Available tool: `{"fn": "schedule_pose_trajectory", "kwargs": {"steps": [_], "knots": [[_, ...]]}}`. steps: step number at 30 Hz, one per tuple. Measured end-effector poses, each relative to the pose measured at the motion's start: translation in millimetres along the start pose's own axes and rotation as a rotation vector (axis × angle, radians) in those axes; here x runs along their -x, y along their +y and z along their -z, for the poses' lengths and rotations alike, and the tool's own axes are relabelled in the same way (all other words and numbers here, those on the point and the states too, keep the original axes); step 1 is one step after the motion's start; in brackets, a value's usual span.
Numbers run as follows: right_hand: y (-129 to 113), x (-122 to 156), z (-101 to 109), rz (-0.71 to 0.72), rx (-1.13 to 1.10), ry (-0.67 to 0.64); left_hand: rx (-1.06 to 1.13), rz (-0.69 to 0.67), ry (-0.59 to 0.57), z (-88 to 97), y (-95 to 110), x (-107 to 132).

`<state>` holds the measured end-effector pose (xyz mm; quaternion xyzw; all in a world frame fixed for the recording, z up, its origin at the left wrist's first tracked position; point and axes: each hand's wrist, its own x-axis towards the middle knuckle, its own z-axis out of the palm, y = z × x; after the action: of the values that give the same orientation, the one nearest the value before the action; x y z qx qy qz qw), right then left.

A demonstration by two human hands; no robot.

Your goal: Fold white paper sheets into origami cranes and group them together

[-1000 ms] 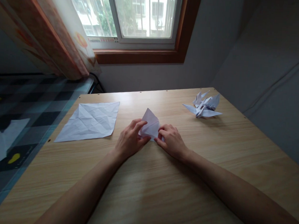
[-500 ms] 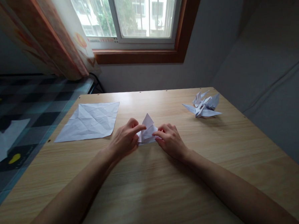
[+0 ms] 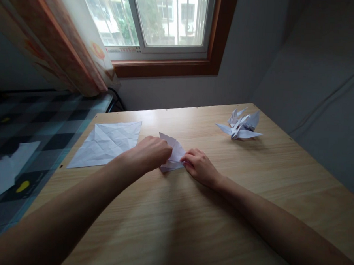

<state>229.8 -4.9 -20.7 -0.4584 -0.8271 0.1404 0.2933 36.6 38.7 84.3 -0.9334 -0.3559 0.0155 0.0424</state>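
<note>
1. Near the middle of the wooden table [image 3: 221, 198], between the two hands, lies a small folded white paper [image 3: 173, 154], partly flattened, its long axis running from the near edge toward the window, tilted a little leftward.
2. Its one free tip points up and away to the left, toward the far side of the table; the lower part rests on the wood.
3. The left hand [image 3: 147, 154] is curled almost closed over the paper's left side, fingers pinching its edge; the exact grip is hidden behind the knuckles.
4. The right hand [image 3: 200, 167] lies low on the table, fingers bent, fingertips [image 3: 186, 160] pressing the paper's right edge.
5. Just left of the left hand, a creased, unfolded white sheet [image 3: 108, 144] lies flat.
6. Well apart to the right, near the far edge, sit finished paper cranes [image 3: 241, 126].
</note>
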Motion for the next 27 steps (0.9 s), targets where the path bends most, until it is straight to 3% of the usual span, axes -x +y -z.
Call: {"fn": "schedule_pose_trajectory", "kwargs": {"steps": [4, 9, 12, 16, 21, 24, 27], "knots": [[-1.0, -0.8, 0.6, -0.032, -0.002, -0.006, -0.086, 0.077, -0.223, 15.0, 0.5, -4.9], [-1.5, -1.3, 1.0, -0.068, -0.01, -0.027, -0.001, 0.22, -0.269, 31.3, 0.2, -2.9], [-1.7, -1.3, 0.6, -0.076, -0.03, -0.025, 0.075, 0.263, -0.086, 24.2, -8.1, 3.7], [-1.9, -1.2, -0.3, -0.079, -0.047, -0.012, 0.307, 0.261, 0.164, -4.2, -18.7, 11.7], [-2.4, -1.1, -0.4, -0.081, -0.041, -0.011, 0.44, 0.354, 0.448, -35.5, -13.3, 14.9], [-3.5, -1.4, 1.1, -0.069, -0.025, -0.016, 0.46, 0.323, 0.486, -40.1, -9.0, 16.2], [-4.1, -1.7, 2.2, -0.059, 0.002, -0.035, 0.521, 0.209, 0.382, -38.6, -12.6, 18.1]]}}
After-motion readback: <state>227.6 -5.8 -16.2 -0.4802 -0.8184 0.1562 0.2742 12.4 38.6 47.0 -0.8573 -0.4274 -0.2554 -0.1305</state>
